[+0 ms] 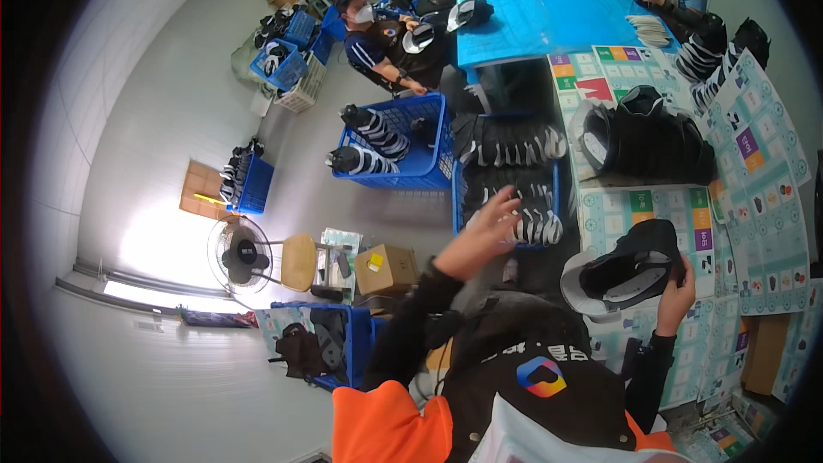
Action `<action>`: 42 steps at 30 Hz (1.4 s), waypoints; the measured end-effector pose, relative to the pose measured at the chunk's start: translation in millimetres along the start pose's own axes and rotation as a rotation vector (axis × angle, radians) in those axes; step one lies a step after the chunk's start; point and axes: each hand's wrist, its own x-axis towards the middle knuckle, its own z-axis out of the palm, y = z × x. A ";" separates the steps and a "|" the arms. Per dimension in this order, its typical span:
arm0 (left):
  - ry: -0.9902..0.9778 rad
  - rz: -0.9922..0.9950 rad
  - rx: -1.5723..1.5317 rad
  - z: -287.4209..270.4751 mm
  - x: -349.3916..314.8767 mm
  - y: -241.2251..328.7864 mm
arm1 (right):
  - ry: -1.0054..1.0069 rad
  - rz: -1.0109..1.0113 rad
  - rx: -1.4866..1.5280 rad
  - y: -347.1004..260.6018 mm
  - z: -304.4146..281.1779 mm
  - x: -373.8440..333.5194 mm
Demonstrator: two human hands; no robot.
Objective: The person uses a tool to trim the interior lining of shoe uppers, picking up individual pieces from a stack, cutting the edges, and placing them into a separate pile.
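My right hand [675,298] grips the edge of a black cap [630,266] with a pale grey brim, tilted so that its hollow inside shows. The brim points left, over the edge of the table. My left hand [483,236] is raised with its fingers apart and nothing in it. Below that hand is a blue basket [457,206] with rows of nested black caps [506,180] that have pale brims. Beyond the cap I hold, a stack of black caps [656,141] lies on the table.
The table [591,206] is covered with printed sheets. A larger blue basket [411,178] with cap stacks stands ahead on the left, with a seated co-worker [377,43] behind it. Farther left are a fan [243,255], a stool [298,263] and a cardboard box [386,270].
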 end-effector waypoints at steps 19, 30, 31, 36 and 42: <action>0.062 0.533 0.770 101.2 100.2 -83.1 | -0.129 0.000 0.214 -69.7 24.9 -7.8; 0.241 0.335 0.505 82.2 107.8 -84.9 | -0.079 0.060 0.579 -60.0 66.2 -15.2; 0.228 0.334 0.502 80.4 110.0 -85.0 | -0.068 0.062 0.573 -57.8 70.2 -17.3; -0.086 0.183 0.468 48.2 131.7 -82.9 | -0.200 0.250 0.612 -37.4 74.4 -9.9; -0.264 -0.311 0.101 16.8 142.0 -54.4 | -0.623 0.444 1.043 -61.2 73.8 10.2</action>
